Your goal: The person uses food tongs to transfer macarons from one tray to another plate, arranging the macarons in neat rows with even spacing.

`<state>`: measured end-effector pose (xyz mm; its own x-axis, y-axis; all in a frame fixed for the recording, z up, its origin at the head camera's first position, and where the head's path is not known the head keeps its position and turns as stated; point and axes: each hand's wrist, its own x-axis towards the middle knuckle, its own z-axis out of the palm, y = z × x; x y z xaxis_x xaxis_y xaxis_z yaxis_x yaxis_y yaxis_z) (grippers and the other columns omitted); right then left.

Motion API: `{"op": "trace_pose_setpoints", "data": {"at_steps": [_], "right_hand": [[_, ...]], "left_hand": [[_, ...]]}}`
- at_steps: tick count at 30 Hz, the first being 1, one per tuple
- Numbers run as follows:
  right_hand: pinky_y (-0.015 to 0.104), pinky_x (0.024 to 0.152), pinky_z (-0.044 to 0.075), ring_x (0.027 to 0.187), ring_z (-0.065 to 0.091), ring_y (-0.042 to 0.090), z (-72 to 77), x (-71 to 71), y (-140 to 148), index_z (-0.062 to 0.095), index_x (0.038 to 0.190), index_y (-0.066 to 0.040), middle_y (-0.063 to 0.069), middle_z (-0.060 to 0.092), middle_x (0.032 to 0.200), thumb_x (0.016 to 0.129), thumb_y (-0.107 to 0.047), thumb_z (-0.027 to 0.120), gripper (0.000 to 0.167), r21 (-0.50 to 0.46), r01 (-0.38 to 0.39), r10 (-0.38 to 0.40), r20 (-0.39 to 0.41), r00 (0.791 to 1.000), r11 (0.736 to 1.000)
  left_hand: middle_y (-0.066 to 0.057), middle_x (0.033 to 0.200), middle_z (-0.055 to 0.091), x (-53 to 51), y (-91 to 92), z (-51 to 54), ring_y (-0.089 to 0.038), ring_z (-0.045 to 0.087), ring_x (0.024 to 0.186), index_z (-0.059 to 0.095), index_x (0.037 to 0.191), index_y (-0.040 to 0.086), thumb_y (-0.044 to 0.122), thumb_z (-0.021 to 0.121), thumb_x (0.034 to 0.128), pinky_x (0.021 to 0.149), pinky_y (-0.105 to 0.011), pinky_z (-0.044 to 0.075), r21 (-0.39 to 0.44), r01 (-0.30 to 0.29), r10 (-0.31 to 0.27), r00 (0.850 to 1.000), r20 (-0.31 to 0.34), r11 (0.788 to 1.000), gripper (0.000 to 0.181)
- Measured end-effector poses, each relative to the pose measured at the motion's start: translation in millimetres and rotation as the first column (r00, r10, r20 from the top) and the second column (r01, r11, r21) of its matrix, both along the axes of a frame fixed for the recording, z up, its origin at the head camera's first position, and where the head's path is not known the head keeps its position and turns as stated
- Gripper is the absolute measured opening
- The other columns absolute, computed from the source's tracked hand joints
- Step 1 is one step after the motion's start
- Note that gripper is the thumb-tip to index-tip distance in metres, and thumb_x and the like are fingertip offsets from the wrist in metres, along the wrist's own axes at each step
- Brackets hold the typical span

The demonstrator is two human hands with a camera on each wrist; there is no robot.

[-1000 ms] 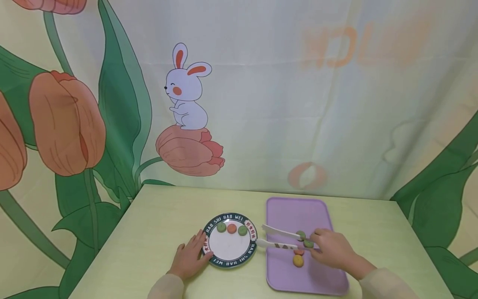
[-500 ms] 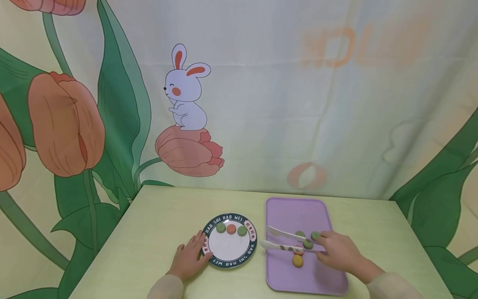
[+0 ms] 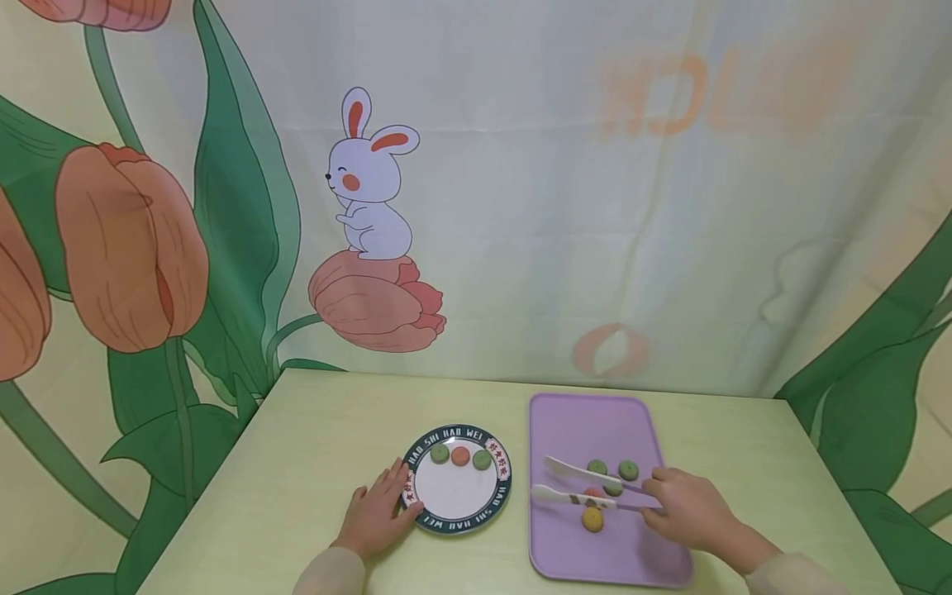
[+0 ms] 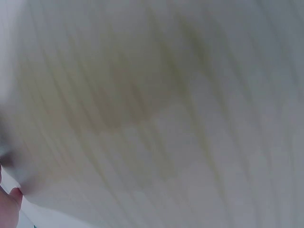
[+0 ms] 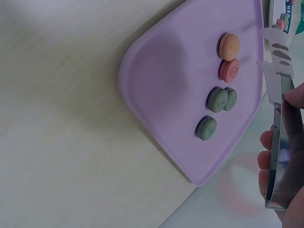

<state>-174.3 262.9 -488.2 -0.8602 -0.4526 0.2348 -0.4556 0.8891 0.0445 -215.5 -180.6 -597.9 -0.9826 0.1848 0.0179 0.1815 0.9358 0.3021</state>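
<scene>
My right hand (image 3: 687, 508) grips a pair of tongs (image 3: 630, 486) with white tips and metal arms, the tips apart and pointing left over a purple tray (image 3: 580, 562). Around and under the tips lie macarons: a green macaron (image 3: 628, 470) near the fingers, two more green ones, a pink macaron (image 5: 229, 71) partly covered by the tongs in the head view, and a yellow macaron (image 3: 592, 519). Nothing shows between the tips in the right wrist view. My left hand (image 3: 378, 512) rests with fingers extended against the left rim of a round plate (image 3: 454, 496).
On the plate, a green macaron (image 3: 440, 453), a pinkish-orange macaron (image 3: 460, 456) and another green one sit in a row near the far rim. A pale table (image 3: 297, 446) carries everything. Behind it hangs a curtain (image 3: 521, 207) printed with tulips and a rabbit.
My right hand has drawn the tongs to the right over the tray, uncovering the green macaron near its fingers. The left hand and the plate have stayed put.
</scene>
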Motion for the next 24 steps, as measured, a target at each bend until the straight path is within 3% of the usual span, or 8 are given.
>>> {"op": "trace_pose_setpoints", "data": {"at_steps": [24], "right_hand": [[0.018,0.043,0.027,0.054,0.033,0.003,-7.7,12.5,19.0,0.056,0.067,-0.017,-0.013,0.039,0.062,0.067,-0.029,0.067,0.016,0.002,0.094,-0.094,0.075,0.993,0.996]], "left_hand": [[-0.004,0.146,0.024,1.9,0.9,3.6,-0.028,0.029,0.131,0.028,0.139,0.013,0.056,0.042,0.0838,0.100,-0.058,0.023,0.005,0.002,-0.002,1.000,0.003,1.000,0.072]]}}
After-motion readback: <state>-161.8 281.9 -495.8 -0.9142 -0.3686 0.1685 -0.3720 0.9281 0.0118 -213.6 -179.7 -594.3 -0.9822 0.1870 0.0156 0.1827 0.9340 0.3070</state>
